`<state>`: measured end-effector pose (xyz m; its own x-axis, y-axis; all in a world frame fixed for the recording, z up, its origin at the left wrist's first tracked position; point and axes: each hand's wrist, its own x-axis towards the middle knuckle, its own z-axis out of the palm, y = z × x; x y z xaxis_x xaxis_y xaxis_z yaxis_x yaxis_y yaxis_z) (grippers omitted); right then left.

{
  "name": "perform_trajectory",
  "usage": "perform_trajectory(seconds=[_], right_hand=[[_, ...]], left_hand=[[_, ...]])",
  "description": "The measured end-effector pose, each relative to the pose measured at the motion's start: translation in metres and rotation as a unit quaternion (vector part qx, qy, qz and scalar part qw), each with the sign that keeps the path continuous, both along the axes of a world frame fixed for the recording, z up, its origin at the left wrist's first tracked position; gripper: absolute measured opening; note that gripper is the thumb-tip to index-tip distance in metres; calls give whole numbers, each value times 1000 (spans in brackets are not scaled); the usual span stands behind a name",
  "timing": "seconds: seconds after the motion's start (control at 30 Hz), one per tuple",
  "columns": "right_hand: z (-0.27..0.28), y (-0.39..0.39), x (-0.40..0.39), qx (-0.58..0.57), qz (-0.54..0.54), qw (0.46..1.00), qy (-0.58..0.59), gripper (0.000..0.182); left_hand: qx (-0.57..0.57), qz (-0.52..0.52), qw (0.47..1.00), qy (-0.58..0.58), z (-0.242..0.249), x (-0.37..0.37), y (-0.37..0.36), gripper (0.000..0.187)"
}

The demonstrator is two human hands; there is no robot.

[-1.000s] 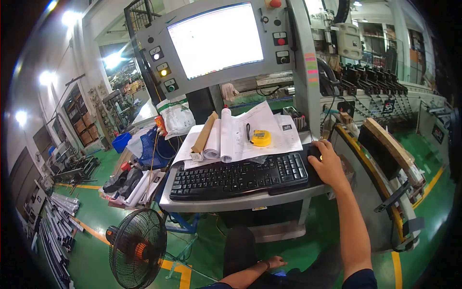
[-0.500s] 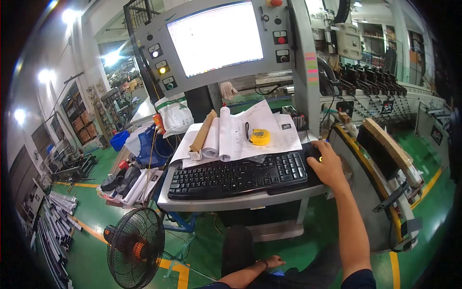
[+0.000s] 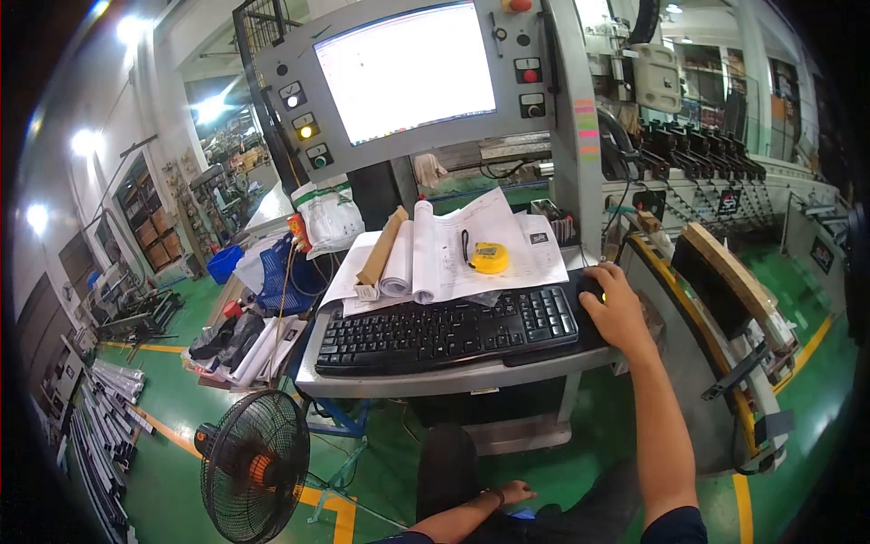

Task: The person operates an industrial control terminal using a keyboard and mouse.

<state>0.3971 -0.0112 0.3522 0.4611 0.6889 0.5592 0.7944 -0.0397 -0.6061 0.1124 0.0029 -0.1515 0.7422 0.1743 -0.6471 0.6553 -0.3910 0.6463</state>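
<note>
My right hand (image 3: pixel 616 308) lies over a black computer mouse (image 3: pixel 594 297) to the right of the keyboard, fingers closed around it and covering most of it. My left hand (image 3: pixel 517 492) rests low at my lap beside my dark-trousered leg (image 3: pixel 449 471). It holds nothing that I can see, its fingers loosely apart and partly hard to make out. A black keyboard (image 3: pixel 444 335) spans the front of the console shelf. Behind it lie printed sheets (image 3: pixel 535 258), rolled papers (image 3: pixel 424 258), a strip of brown cardboard (image 3: pixel 382 247) and a yellow tape measure (image 3: pixel 490 258).
Above the shelf hangs a lit monitor (image 3: pixel 408 72) with buttons on its frame. A black fan (image 3: pixel 256 467) stands at lower left. Machine rails with a wooden board (image 3: pixel 739 281) run along the right. A white bag (image 3: pixel 331 218) and blue crate (image 3: pixel 283 276) sit at left.
My right hand stays on the mouse, with at most a slight shift of the fingers. Nothing else visibly moves.
</note>
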Motion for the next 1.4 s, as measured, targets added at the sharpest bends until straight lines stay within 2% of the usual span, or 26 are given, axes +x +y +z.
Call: perform_trajectory(seconds=[0.1, 0.2, 1.07, 1.4], right_hand=[[0, 1, 1, 2, -2, 1000, -9, 49], [-1, 1, 1, 15, 0, 1000, -5, 49], [3, -4, -3, 13, 27, 999, -28, 49], [10, -9, -8, 10, 42, 999, -20, 50]], left_hand=[[-17, 41, 999, 15, 17, -1, -6, 72], [-5, 23, 1000, -17, 10, -1, -5, 72], [14, 14, 1000, -7, -11, 0, -2, 77], [22, 28, 999, -11, 3, -1, -6, 79]])
